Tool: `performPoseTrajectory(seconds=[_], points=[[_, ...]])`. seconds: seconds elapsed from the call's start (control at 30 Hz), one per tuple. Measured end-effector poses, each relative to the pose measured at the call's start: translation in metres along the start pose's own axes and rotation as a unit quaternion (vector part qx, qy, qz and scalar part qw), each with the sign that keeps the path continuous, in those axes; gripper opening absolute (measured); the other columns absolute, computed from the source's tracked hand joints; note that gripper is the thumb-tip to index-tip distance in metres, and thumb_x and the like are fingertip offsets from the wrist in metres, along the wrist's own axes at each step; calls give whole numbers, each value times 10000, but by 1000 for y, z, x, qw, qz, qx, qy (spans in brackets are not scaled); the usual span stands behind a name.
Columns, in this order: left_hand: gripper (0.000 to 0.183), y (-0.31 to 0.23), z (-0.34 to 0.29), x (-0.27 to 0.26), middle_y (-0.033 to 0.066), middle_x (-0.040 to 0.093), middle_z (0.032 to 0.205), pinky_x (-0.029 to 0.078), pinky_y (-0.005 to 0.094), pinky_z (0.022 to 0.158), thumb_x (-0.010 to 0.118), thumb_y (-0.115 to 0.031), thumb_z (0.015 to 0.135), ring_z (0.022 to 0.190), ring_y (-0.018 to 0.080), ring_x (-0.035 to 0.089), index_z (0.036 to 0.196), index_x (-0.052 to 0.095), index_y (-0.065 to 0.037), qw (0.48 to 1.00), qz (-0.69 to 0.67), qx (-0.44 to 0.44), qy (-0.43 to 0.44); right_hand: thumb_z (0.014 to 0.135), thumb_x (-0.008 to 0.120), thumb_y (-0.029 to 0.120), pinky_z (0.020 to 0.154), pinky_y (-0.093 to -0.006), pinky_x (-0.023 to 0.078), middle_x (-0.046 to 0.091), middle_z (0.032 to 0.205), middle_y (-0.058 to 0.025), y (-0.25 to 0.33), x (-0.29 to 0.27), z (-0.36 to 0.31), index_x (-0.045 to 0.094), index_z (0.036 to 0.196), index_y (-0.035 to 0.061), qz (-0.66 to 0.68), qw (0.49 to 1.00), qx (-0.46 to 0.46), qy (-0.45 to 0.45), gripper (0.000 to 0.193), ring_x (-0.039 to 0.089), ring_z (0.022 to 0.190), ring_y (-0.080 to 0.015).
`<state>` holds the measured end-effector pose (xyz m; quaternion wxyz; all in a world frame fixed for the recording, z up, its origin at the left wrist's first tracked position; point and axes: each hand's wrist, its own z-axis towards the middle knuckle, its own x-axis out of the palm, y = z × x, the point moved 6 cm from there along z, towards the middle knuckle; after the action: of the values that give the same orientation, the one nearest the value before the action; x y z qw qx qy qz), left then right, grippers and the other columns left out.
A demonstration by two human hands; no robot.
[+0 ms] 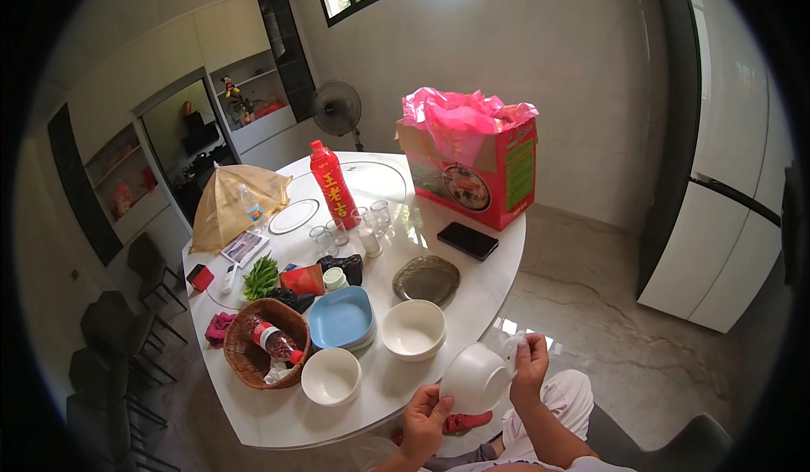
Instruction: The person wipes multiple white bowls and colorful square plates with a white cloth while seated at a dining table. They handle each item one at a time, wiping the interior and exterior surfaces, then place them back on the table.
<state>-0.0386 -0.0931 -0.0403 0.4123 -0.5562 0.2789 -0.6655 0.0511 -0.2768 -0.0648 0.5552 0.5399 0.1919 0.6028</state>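
A white bowl (472,379) is tipped on its side just off the table's near right edge, its foot ring toward the right. My left hand (424,421) grips its rim, thumb on the outer wall. Close by the bowl's upper right side, my right hand (530,366) pinches a crumpled white tissue (511,347). Whether the tissue touches the bowl I cannot tell. Two more white bowls stand upright on the table: one bowl (413,330) near the right edge, another bowl (332,377) at the front.
On the white table (396,417) are blue square plates (342,316), a wicker basket (245,350) with a bottle, an oval dish (426,280), a phone (468,241), glasses, a red bottle (332,185), a red carton (498,172) and a mesh food cover (232,204). Chairs stand left.
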Motion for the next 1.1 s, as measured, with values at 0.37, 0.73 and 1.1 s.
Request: performPoseTrajectory(seconds=[0.37, 0.73, 1.1], points=[[622, 31, 10, 8, 100, 540, 1239, 486, 471, 975, 666, -359, 909, 1163, 232, 536, 1349, 389, -18, 970, -107, -219, 3, 997, 501, 271, 641, -305, 504, 625, 824, -64, 3, -17, -21, 598, 888, 39, 196, 970, 141, 25, 274, 605, 705, -179], [650, 69, -9, -34, 60, 560, 1244, 438, 384, 994, 632, -465, 900, 1156, 196, 538, 1360, 413, -61, 953, -164, -251, 36, 947, 553, 92, 742, -356, 468, 597, 907, -130, 65, 54, -54, 594, 1009, 1, 13, 847, 45, 530, 117, 588, 860, -282], [878, 30, 0, 3, 93, 438, 1341, 374, 332, 1021, 731, -456, 786, 1225, 190, 444, 1433, 307, -41, 978, 43, -167, 116, 609, 707, -4, 611, -337, 498, 642, 854, -90, 63, 52, -46, 667, 855, 58, -318, 836, -278, 351, 257, 627, 732, -277]])
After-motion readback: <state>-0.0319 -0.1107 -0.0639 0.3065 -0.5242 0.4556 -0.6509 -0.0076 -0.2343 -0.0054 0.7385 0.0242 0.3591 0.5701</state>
